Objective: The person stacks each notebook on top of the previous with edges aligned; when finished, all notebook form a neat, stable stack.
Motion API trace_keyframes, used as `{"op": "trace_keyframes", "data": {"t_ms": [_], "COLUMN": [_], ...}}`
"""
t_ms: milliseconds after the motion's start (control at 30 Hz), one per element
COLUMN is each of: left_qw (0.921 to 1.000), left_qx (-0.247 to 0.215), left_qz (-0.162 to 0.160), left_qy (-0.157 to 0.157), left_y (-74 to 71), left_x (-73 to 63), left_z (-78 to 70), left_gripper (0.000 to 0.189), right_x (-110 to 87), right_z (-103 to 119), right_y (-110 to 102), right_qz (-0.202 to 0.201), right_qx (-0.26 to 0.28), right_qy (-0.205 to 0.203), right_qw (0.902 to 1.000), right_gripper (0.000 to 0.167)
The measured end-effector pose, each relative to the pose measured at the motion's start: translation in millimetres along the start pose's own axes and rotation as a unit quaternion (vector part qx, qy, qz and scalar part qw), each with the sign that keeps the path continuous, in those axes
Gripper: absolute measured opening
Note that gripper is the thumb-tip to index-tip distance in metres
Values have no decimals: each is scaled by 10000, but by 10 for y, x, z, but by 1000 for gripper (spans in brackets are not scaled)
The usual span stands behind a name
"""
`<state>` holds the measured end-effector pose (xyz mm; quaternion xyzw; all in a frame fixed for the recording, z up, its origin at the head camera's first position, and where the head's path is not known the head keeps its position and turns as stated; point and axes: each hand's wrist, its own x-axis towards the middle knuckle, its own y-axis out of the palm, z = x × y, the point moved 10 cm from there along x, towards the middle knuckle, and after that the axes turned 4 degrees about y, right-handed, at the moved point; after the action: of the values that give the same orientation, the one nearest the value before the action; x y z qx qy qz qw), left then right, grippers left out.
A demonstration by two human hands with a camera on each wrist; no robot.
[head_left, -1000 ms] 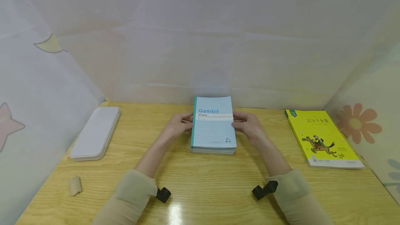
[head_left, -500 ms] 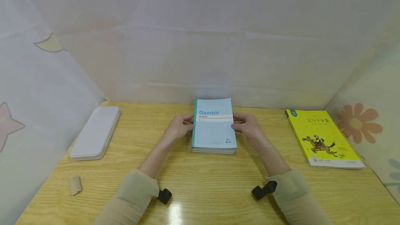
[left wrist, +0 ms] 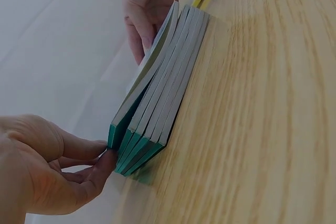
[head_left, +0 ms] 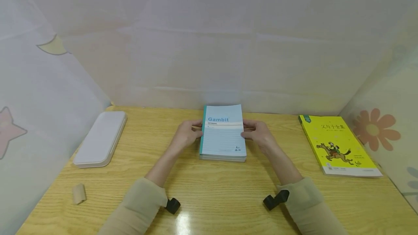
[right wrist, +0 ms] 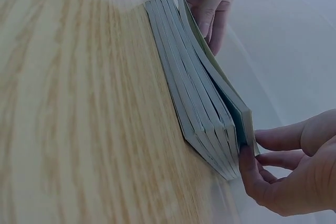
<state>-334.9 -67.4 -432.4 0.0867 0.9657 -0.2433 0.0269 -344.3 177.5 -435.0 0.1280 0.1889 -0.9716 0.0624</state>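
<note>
A light-blue "Gambit" notebook (head_left: pixel 223 139) with a green spine tops a stack of several like notebooks (head_left: pixel 222 158) on the table. By its spine edge, my left hand (head_left: pixel 187 133) pinches this top notebook between thumb and fingers. Opposite, my right hand (head_left: pixel 259 133) pinches its page edge. Both wrist views show a narrow gap at the sides between the top notebook (left wrist: pixel 144 77) and the stack (left wrist: pixel 168 80), its sides bent slightly upward. In the right wrist view, a finger of the right hand (right wrist: pixel 299 166) reaches under the cover's edge.
A white flat case (head_left: pixel 99 139) lies at the left of the wooden table (head_left: pixel 209 198), with a small tan block (head_left: pixel 78 194) nearer the front. On the right lies a yellow book (head_left: pixel 339 144). A pale cloth backdrop (head_left: pixel 189 46) stands behind the table.
The top notebook's far edge has come down a little and toward me, its cover now sitting flatter over the stack. Both hands keep their pinch and have hardly moved.
</note>
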Motion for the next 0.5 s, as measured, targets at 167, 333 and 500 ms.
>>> {"op": "trace_keyframes", "data": {"t_ms": [167, 333, 500], "left_qw": [9998, 9996, 9996], "left_qx": [179, 247, 272], "left_qz": [-60, -65, -83], "left_qy": [41, 83, 93], "left_y": [-8, -6, -1], "left_x": [-7, -9, -6], "left_z": [-9, -25, -28], "left_gripper": [54, 53, 54], "right_x": [-13, -37, -43], "right_z": [-1, 22, 43], "right_y": [-1, 6, 9], "right_qz": [-21, -13, -54], "right_qx": [-68, -53, -170], "right_qy": [36, 55, 51], "right_qw": [10000, 10000, 9998], "right_gripper": [61, 62, 64]}}
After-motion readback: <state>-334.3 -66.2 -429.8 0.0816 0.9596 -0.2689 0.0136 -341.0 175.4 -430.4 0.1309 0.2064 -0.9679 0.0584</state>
